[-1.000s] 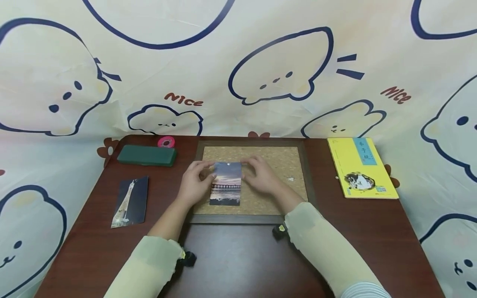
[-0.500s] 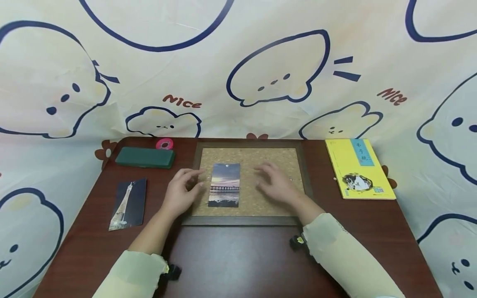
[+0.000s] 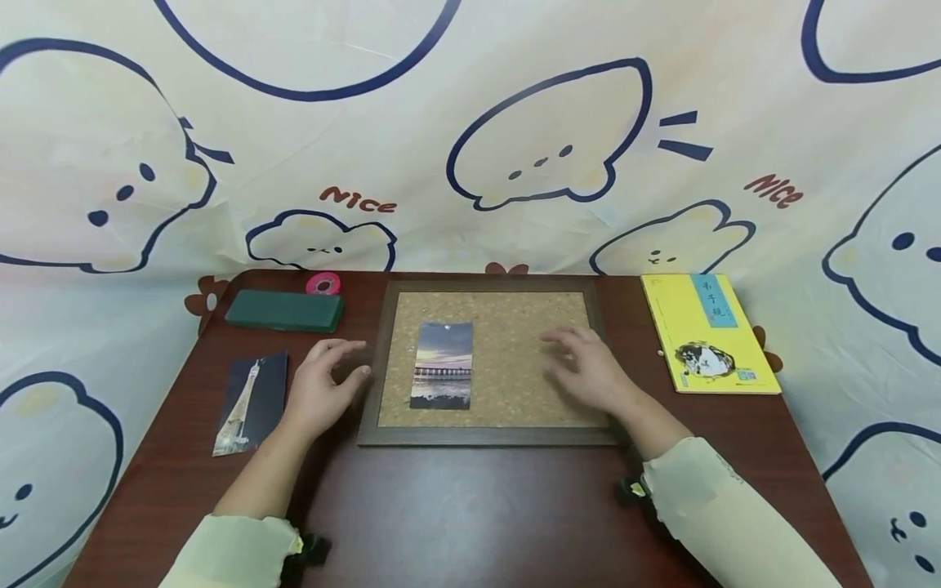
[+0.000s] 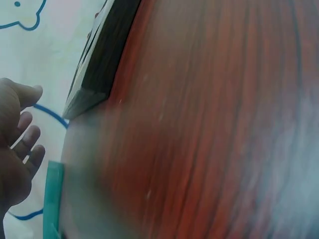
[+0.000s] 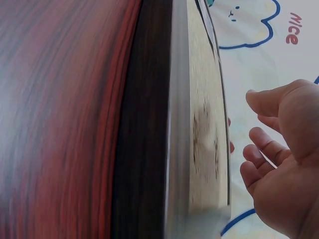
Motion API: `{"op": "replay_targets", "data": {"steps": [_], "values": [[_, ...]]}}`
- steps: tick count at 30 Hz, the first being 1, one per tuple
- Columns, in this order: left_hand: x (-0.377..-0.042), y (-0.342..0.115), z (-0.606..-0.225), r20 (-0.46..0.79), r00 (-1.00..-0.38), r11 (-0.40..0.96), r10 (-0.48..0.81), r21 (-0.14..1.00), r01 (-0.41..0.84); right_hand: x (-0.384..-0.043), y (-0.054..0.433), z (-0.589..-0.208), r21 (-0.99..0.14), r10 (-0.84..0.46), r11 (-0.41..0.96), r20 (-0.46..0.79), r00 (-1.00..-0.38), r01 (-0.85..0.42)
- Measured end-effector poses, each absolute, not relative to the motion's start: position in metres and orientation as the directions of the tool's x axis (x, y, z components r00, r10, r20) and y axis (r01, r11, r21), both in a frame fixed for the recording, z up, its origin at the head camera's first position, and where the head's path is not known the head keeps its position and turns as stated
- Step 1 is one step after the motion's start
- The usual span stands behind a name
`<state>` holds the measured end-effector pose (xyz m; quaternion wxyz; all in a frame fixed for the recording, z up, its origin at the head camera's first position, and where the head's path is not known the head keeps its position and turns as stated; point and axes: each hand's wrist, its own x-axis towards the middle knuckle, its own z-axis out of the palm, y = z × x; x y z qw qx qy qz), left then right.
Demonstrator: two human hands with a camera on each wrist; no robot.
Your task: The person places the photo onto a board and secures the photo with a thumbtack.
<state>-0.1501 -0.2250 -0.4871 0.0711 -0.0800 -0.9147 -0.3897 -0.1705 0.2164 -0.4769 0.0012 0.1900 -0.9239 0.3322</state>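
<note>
"If you take the middle of your cork board [image 3: 522,376] as the clock's hub, what lies farthest left?"

"Your tower photo [image 3: 250,404], just below nine on the dark brown table [image 3: 507,514]. Just above nine sits your green case [image 3: 283,311], with a pink tape roll [image 3: 323,283] close behind its right end, toward ten; you cannot tell from here whether they touch."

"And your left hand [image 3: 321,389]?"

"At nine, between the tower photo and the board's frame. Your thumb and softly curved fingers stand apart."

"Where is your seaside photo [image 3: 442,366]?"

"On the cork, to the nine side of its middle, its long sides running roughly twelve to six, a small pale spot at its twelve edge."

"Your right hand [image 3: 588,369]?"

"At three, it hovers over the cork. Your right wrist view shows the thumb apart from loosely curved fingers."

"Beyond that?"

"Your yellow book [image 3: 709,333], also toward three and well apart from the board, with a blue label at its twelve end."
</note>
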Motion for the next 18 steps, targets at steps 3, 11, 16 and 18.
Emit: {"op": "replay_targets", "data": {"steps": [3,11,16,18], "values": [[-0.149,-0.234,-0.486,0.199,-0.977,0.700,0.081,0.686,0.198,-0.169,0.227,-0.475,-0.606,-0.340,0.714,0.137,-0.930,-0.350],[-0.145,-0.257,-0.482,0.211,-0.977,0.744,0.026,0.649,0.160,-0.165,0.251,-0.474,-0.594,-0.287,0.747,0.117,-0.951,-0.299],[-0.142,-0.272,-0.480,0.203,-0.979,0.764,-0.008,0.633,0.125,-0.163,0.265,-0.477,-0.569,-0.261,0.777,0.099,-0.960,-0.269],[-0.141,-0.278,-0.479,0.193,-0.981,0.775,-0.024,0.623,0.104,-0.162,0.271,-0.479,-0.561,-0.252,0.784,0.102,-0.962,-0.265]]}}
